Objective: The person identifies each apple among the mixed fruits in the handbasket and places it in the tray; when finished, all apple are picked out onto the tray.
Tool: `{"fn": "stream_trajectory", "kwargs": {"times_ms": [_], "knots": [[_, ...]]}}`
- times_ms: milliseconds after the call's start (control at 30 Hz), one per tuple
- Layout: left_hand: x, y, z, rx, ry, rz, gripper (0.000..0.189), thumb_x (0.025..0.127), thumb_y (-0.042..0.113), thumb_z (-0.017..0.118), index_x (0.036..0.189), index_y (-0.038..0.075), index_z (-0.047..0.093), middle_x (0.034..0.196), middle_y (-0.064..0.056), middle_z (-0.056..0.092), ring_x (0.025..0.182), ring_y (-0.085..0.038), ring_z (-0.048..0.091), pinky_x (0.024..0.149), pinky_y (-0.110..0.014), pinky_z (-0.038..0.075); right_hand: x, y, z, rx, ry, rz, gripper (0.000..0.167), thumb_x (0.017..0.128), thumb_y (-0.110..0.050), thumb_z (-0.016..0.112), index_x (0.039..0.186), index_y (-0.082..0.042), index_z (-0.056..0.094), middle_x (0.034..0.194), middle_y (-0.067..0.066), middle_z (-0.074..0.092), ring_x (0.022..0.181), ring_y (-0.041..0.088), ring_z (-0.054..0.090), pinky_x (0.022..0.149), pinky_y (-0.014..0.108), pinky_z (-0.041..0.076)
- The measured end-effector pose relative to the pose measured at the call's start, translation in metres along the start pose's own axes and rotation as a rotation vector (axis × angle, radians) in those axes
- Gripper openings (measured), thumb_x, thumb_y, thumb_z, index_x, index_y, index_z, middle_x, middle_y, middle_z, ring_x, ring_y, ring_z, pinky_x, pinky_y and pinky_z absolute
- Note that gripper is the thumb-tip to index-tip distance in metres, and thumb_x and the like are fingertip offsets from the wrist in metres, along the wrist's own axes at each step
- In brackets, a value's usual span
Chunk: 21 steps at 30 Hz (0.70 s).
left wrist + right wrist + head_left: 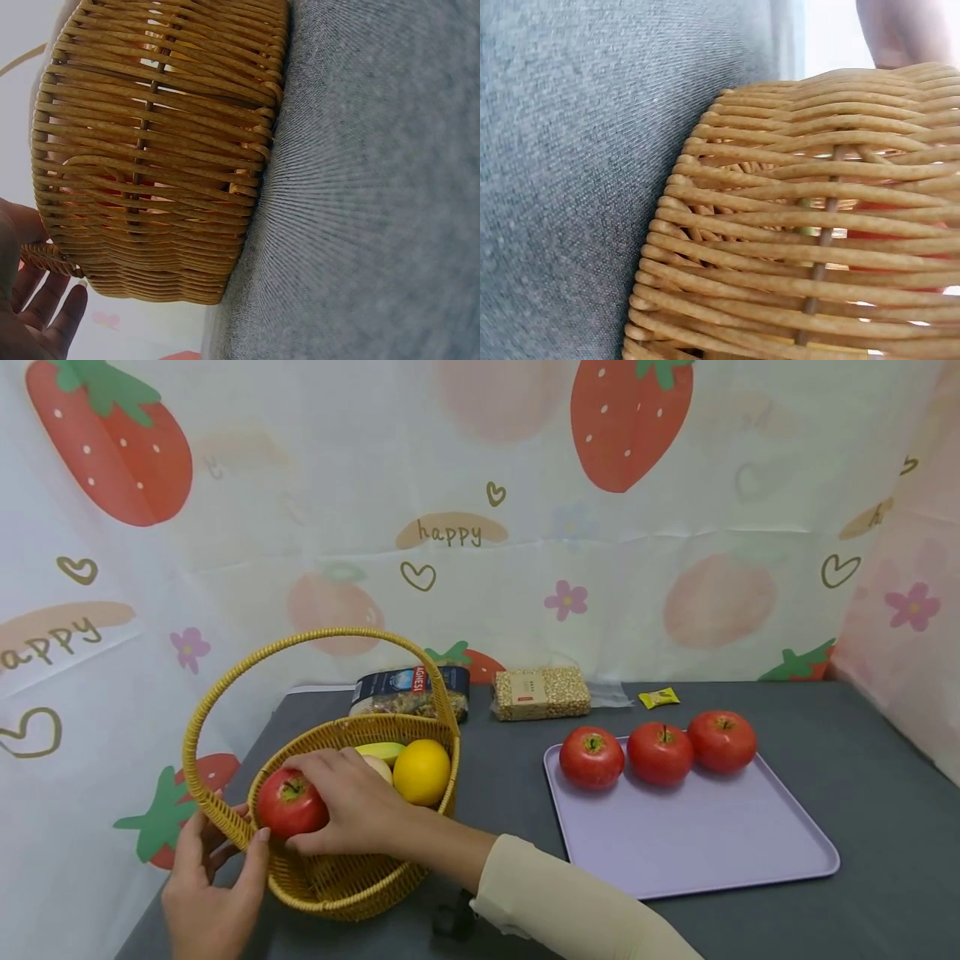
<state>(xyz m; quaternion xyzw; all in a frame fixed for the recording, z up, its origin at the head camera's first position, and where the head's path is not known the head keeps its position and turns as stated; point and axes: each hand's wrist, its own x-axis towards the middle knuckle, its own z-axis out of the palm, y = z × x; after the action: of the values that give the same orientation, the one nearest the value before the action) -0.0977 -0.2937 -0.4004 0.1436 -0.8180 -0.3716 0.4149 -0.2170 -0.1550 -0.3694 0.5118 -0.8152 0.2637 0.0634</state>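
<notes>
A red apple (291, 802) is in the left part of the yellow wicker basket (360, 906). My right hand (356, 806) reaches over the basket and grips that apple, its thumb low and fingers over the top. At the basket's left side, my left hand (217, 877) holds the foot of the arched handle between thumb and fingers. In the left wrist view the fingers of my left hand (37, 307) show behind the handle foot. Also in the basket are an orange (422, 772), a yellow-green banana (382, 751) and a pale round thing (378, 767), partly hidden by my right hand.
To the right lies a lilac tray (697, 843), with three red apples (660, 753) along its far edge. Behind are a dark-labelled Agnesi bag (390, 689), a pack of pale grains (542, 693) and a small yellow packet (659, 697). A printed curtain hangs behind the grey table.
</notes>
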Motion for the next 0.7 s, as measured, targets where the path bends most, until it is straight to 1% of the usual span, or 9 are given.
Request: {"fn": "stream_trajectory", "kwargs": {"times_ms": [67, 167, 233, 300, 367, 467, 600, 700], "knots": [[0.000, 0.000, 0.000, 0.002, 0.001, -0.005, 0.064, 0.086, 0.007, 0.079, 0.143, 0.003, 0.049, 0.118, -0.012, 0.066, 0.096, 0.006, 0.052, 0.079, -0.001, 0.041, -0.003, 0.001, -0.001, 0.029, 0.023, 0.010, 0.079, 0.081, -0.045, 0.081, 0.146, -0.018, 0.043, 0.140, -0.004, 0.052, 0.119, 0.008, 0.044, 0.091, 0.013, 0.036], [0.001, 0.000, 0.001, 0.007, 0.001, -0.016, 0.064, 0.086, 0.007, 0.079, 0.143, 0.004, 0.049, 0.118, -0.011, 0.066, 0.096, 0.006, 0.052, 0.079, -0.001, 0.041, -0.007, 0.004, -0.004, 0.069, 0.049, 0.005, 0.077, 0.082, -0.045, 0.080, 0.145, -0.019, 0.043, 0.139, -0.005, 0.053, 0.119, 0.006, 0.046, 0.096, 0.018, 0.037], [0.001, 0.000, 0.001, 0.008, -0.001, -0.028, 0.064, 0.086, 0.007, 0.079, 0.144, 0.004, 0.049, 0.118, -0.011, 0.066, 0.096, 0.005, 0.052, 0.079, -0.001, 0.041, -0.010, 0.006, -0.007, 0.098, 0.054, 0.000, 0.075, 0.083, -0.044, 0.079, 0.145, -0.019, 0.043, 0.138, -0.006, 0.054, 0.118, 0.004, 0.046, 0.097, 0.018, 0.037], [0.001, -0.001, 0.001, 0.011, -0.002, -0.036, 0.064, 0.086, 0.007, 0.079, 0.144, 0.005, 0.049, 0.118, -0.012, 0.066, 0.095, 0.005, 0.051, 0.079, -0.001, 0.040, -0.014, 0.009, -0.010, 0.129, 0.043, 0.000, 0.073, 0.085, -0.043, 0.078, 0.145, -0.021, 0.043, 0.136, -0.007, 0.054, 0.114, 0.002, 0.047, 0.094, 0.015, 0.037], [0.001, -0.001, 0.001, 0.009, -0.001, -0.039, 0.064, 0.086, 0.007, 0.078, 0.144, 0.004, 0.049, 0.118, -0.012, 0.066, 0.095, 0.005, 0.051, 0.078, -0.002, 0.040, -0.017, 0.011, -0.013, 0.144, 0.025, 0.001, 0.070, 0.086, -0.043, 0.076, 0.145, -0.022, 0.043, 0.136, -0.007, 0.053, 0.111, 0.001, 0.046, 0.088, 0.011, 0.036], [0.000, -0.002, 0.001, 0.009, -0.002, -0.040, 0.064, 0.087, 0.007, 0.078, 0.144, 0.005, 0.049, 0.118, -0.013, 0.065, 0.095, 0.006, 0.051, 0.078, -0.002, 0.040, -0.023, 0.013, -0.018, 0.142, 0.004, -0.006, 0.064, 0.089, -0.043, 0.073, 0.144, -0.025, 0.045, 0.135, -0.006, 0.053, 0.108, 0.002, 0.044, 0.080, 0.009, 0.036], [0.000, -0.002, 0.002, 0.004, -0.001, -0.036, 0.064, 0.087, 0.006, 0.078, 0.144, 0.005, 0.050, 0.118, -0.013, 0.065, 0.095, 0.007, 0.051, 0.078, -0.002, 0.041, -0.029, 0.015, -0.023, 0.138, -0.005, -0.016, 0.057, 0.091, -0.043, 0.072, 0.141, -0.027, 0.049, 0.136, -0.005, 0.052, 0.107, 0.006, 0.045, 0.077, 0.010, 0.038], [0.000, -0.002, 0.002, -0.003, 0.007, -0.035, 0.064, 0.086, 0.005, 0.078, 0.144, 0.005, 0.050, 0.117, -0.013, 0.066, 0.095, 0.007, 0.051, 0.078, -0.002, 0.041, -0.033, 0.017, -0.026, 0.162, -0.003, -0.015, 0.058, 0.089, -0.043, 0.074, 0.139, -0.026, 0.050, 0.135, -0.005, 0.053, 0.109, 0.007, 0.047, 0.077, 0.009, 0.041]]}}
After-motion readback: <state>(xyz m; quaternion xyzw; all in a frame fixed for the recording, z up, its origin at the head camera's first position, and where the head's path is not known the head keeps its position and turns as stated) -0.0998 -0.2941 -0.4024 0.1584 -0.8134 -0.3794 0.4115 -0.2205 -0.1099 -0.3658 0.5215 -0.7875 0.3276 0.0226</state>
